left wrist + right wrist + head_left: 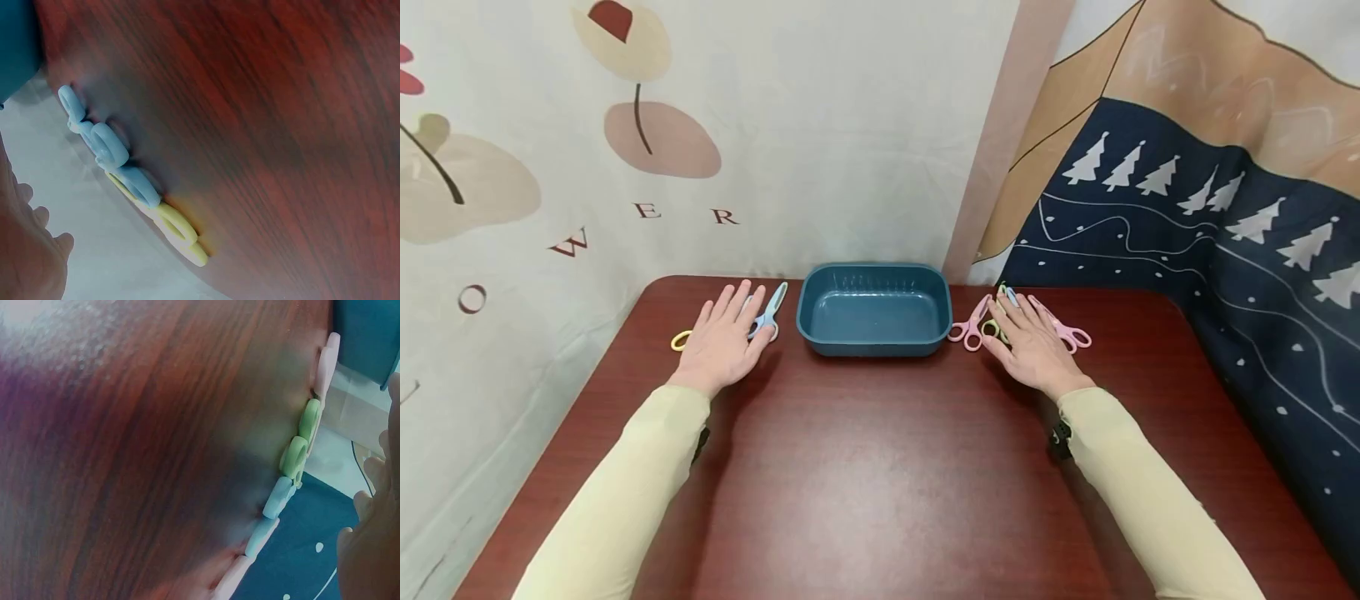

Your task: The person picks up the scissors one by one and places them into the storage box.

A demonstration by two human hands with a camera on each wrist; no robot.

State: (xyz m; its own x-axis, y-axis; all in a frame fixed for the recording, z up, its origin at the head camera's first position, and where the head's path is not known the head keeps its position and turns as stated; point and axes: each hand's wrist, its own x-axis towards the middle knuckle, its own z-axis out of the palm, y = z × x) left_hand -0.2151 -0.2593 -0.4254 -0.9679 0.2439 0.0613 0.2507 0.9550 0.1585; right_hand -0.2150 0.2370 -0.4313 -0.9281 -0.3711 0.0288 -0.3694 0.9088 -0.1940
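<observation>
My left hand (722, 337) is held flat above scissors at the back left, fingers straight, holding nothing. Light blue scissors (769, 315) show beside its thumb, and a yellow handle loop (680, 340) sticks out on the other side. In the left wrist view, blue handles (110, 147) and yellow scissors (178, 226) lie in a row. My right hand (1032, 343), also flat with spread fingers, hovers over more scissors. Pink scissors (972, 327) and green scissors (295, 456) lie near its thumb, other pink scissors (1071, 336) on the far side; blue handles (277, 498) lie between, partly hidden.
A dark teal plastic bin (874, 346) stands at the back middle of the brown wooden table (880, 467), between the two groups of scissors. A printed cloth (850, 167) hangs behind the table, and a dark blue one with white trees (1150, 225) covers the right side.
</observation>
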